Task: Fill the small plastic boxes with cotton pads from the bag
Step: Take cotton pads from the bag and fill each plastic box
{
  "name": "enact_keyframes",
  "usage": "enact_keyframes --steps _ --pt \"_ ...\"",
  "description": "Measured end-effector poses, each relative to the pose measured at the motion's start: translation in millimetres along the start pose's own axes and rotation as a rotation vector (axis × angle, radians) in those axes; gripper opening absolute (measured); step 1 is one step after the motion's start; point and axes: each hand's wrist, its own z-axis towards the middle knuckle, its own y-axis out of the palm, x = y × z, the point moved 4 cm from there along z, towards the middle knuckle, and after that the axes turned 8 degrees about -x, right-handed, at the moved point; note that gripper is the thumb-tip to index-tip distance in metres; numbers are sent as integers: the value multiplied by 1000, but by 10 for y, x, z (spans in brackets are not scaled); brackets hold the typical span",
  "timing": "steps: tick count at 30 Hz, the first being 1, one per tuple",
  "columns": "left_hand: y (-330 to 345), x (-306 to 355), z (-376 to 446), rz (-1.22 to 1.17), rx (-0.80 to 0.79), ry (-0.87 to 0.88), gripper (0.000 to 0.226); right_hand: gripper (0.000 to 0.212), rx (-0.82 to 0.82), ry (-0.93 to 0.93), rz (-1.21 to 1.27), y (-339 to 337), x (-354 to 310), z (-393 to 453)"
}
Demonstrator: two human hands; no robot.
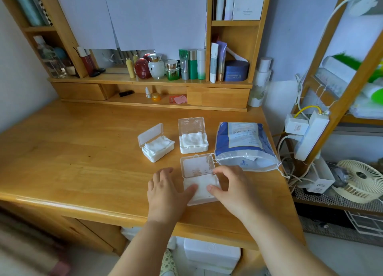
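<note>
Nearest small plastic box (pixel 200 189) sits on the desk (pixel 83 168) close to the front edge, clear lid (pixel 196 165) hinged up and back. Filled with white cotton pads (pixel 202 187) to about rim level.

Left hand (pixel 165 195): against the box's left side, fingers straight and spread on the desk, thumb laid on the pads. Grip loose, nothing clasped.

Right hand (pixel 232 188): at the box's right side, fingers arched over the right rim near the lid hinge corner, thumb tip pressing on the pads. Thumbs nearly meet over the middle of the stack. Whether the fingers clasp the box wall: cannot tell.

Two more boxes farther back, lids up, both holding pads: left box (pixel 157 149) turned at an angle, middle box (pixel 193 144) square-on. Apart from each other and from the near box.

Bag (pixel 244 145), blue and white, lies flat just right of the boxes, mouth toward the person, drawstring (pixel 279 170) trailing to the desk's right edge. Printed near the mouth: an arrow and "OPEN". Barcode label on its far end, text too small to read.

Open room: broad bare desk to the left of the boxes; right side is tight, bag close to the edge.
</note>
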Motion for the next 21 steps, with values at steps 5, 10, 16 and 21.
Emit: enact_keyframes --steps 5,10,16,21 --pt "49 56 36 -58 -135 68 29 56 -97 76 -179 -12 7 45" --pt "47 143 -150 -377 -139 196 33 44 -58 -16 3 -4 -3 -7" --pt "-48 189 -146 -743 -251 35 26 39 -167 -55 369 71 -99 -101" --pt "-208 306 -279 -978 -291 -14 27 35 -209 62 760 -1 -178 -291"
